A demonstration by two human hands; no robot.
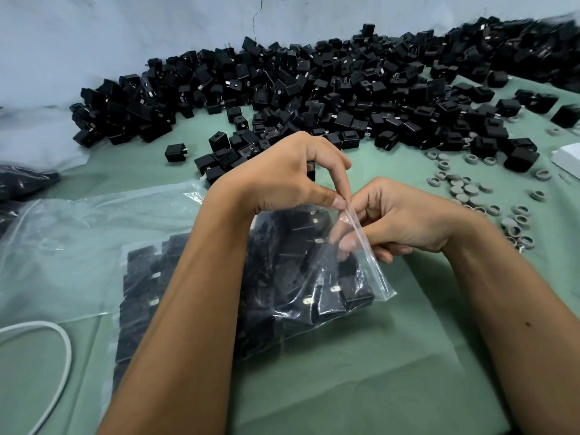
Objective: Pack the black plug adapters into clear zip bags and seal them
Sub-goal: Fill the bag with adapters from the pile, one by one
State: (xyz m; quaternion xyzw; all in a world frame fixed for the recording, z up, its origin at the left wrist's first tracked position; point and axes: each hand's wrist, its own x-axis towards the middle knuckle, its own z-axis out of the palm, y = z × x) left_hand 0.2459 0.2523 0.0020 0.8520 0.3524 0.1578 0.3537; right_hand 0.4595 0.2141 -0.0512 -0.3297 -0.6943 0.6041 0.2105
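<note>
A clear zip bag (351, 287) filled with black plug adapters lies on the green table in front of me. My left hand (288, 177) pinches the top end of the bag's zip strip between thumb and forefinger. My right hand (405, 218) grips the strip just below, its fingers curled behind the plastic. A second filled bag (147, 277) lies to the left under my left forearm. A large heap of loose black adapters (314, 89) stretches across the back of the table.
Grey rubber rings (467, 189) are scattered at the right. Loose clear plastic bags (78, 224) lie at the left. A white cable (62, 340) curves at the lower left. A white object (568, 158) shows at the right edge. A grey wall stands behind the heap.
</note>
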